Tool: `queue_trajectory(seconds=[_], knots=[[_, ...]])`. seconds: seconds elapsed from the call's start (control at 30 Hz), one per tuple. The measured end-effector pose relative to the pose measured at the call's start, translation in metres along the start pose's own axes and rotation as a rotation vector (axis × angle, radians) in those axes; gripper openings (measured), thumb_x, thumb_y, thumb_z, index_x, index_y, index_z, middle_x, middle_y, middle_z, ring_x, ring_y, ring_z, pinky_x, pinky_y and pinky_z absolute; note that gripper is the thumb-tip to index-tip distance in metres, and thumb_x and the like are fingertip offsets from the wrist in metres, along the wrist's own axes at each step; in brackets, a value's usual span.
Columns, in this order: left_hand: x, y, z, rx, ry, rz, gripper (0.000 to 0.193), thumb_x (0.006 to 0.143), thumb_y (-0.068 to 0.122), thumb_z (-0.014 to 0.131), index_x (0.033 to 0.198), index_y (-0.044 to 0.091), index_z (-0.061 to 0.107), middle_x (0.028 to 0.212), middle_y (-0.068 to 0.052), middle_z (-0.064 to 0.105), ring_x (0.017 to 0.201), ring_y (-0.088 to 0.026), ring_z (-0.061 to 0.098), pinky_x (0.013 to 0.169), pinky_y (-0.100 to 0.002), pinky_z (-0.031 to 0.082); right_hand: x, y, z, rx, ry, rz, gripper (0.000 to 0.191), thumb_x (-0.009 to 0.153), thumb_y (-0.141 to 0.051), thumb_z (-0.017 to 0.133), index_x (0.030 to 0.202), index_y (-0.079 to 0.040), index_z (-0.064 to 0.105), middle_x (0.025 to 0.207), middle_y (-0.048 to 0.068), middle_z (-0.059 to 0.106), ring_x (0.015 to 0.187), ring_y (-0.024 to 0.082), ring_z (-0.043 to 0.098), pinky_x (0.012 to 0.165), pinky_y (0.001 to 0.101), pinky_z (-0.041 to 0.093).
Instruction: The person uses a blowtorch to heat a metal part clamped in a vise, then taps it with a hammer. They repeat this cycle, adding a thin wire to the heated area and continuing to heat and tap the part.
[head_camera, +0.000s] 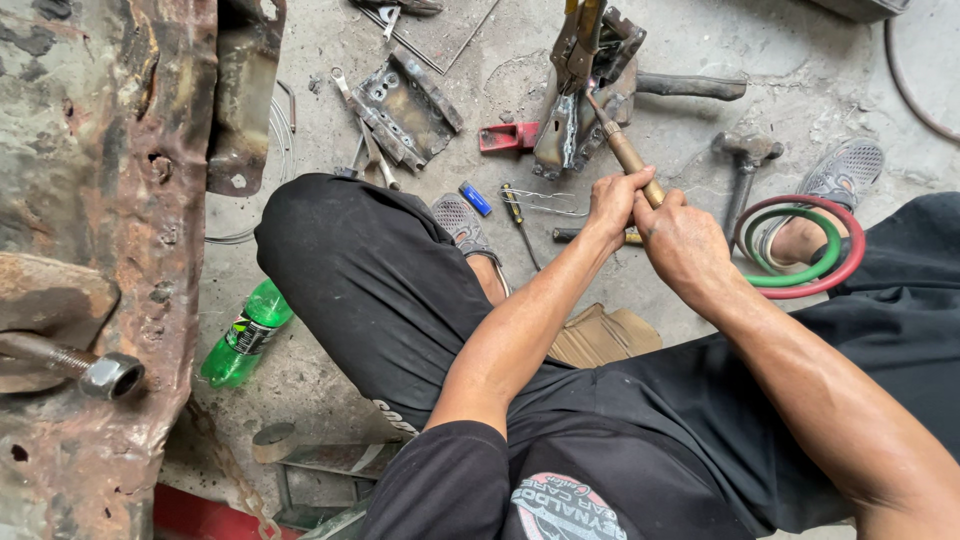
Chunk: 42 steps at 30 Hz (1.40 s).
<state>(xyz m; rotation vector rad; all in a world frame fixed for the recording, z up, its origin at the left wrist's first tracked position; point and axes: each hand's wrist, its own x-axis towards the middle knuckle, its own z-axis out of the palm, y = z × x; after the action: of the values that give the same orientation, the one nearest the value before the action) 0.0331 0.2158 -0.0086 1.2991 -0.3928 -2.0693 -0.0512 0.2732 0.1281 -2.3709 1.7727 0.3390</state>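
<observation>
Your left hand (612, 203) and right hand (683, 243) both clenched on brass torch (628, 155) handle, hands touching. Thin tip points at dull grey bracket (588, 95) upright on concrete floor (800, 90). Red and green hoses (800, 250) coiled just beside right wrist. Hammer (745, 160) nearby.

Two hands: left hand (612, 203) and right hand (684, 243), both wrapped round one brass torch (627, 153). One green bottle (246, 334) near left. One hammer (745, 163) far right. Two hoses, one red hose (846, 268), one green hose (829, 254), coiled together at right. Two grey shoes (842, 170). One blue lighter (475, 198). One screwdriver (518, 218) beside it. One red clamp (507, 137).
</observation>
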Motion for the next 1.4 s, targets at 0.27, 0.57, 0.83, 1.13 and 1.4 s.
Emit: queue_trajectory(seconds=[0.27, 0.57, 0.83, 1.13, 1.4], knots=[[-0.003, 0.004, 0.001, -0.007, -0.007, -0.013, 0.028, 0.089, 0.024, 0.072, 0.090, -0.003, 0.068, 0.080, -0.011, 0.068, 0.063, -0.018, 0.064, 0.052, -0.033, 0.053, 0.001, 0.003, 0.006, 0.017, -0.009, 0.014, 0.035, 0.092, -0.007, 0.059, 0.127, -0.003, 0.059, 0.088, 0.025, 0.063, 0.060, 0.035, 0.071, 0.050, 0.0416, 0.059], [-0.003, 0.015, 0.000, -0.020, -0.017, -0.011, 0.029, 0.091, 0.024, 0.073, 0.091, -0.004, 0.067, 0.080, -0.012, 0.067, 0.062, -0.019, 0.065, 0.049, -0.035, 0.054, 0.009, 0.002, 0.012, 0.012, -0.023, 0.027, 0.033, 0.095, -0.010, 0.057, 0.128, -0.004, 0.058, 0.089, 0.025, 0.063, 0.058, 0.036, 0.071, 0.048, 0.0422, 0.059], [0.001, 0.009, -0.001, 0.017, -0.037, -0.026, 0.030, 0.093, 0.025, 0.071, 0.093, -0.005, 0.067, 0.081, -0.013, 0.067, 0.062, -0.019, 0.064, 0.047, -0.034, 0.053, 0.002, 0.005, 0.008, 0.072, 0.039, 0.007, 0.036, 0.093, -0.008, 0.058, 0.128, -0.003, 0.058, 0.090, 0.025, 0.062, 0.060, 0.036, 0.069, 0.052, 0.0430, 0.058], [-0.004, 0.008, 0.001, 0.342, 0.082, 0.053, 0.030, 0.090, 0.024, 0.069, 0.101, -0.004, 0.067, 0.082, -0.014, 0.071, 0.064, -0.021, 0.069, 0.050, -0.035, 0.058, -0.011, 0.014, 0.009, 0.133, 0.098, 0.006, 0.044, 0.091, -0.007, 0.059, 0.135, -0.003, 0.060, 0.093, 0.024, 0.060, 0.061, 0.038, 0.067, 0.054, 0.0464, 0.056], [-0.108, 0.088, 0.079, 0.428, -0.212, 0.877, 0.019, 0.103, 0.016, 0.062, 0.109, 0.000, 0.068, 0.101, -0.010, 0.072, 0.090, -0.016, 0.071, 0.085, -0.031, 0.063, -0.015, 0.032, 0.046, 0.177, 0.017, 0.029, 0.021, 0.096, -0.016, 0.061, 0.115, -0.009, 0.063, 0.084, 0.016, 0.062, 0.069, 0.033, 0.069, 0.064, 0.0447, 0.056]])
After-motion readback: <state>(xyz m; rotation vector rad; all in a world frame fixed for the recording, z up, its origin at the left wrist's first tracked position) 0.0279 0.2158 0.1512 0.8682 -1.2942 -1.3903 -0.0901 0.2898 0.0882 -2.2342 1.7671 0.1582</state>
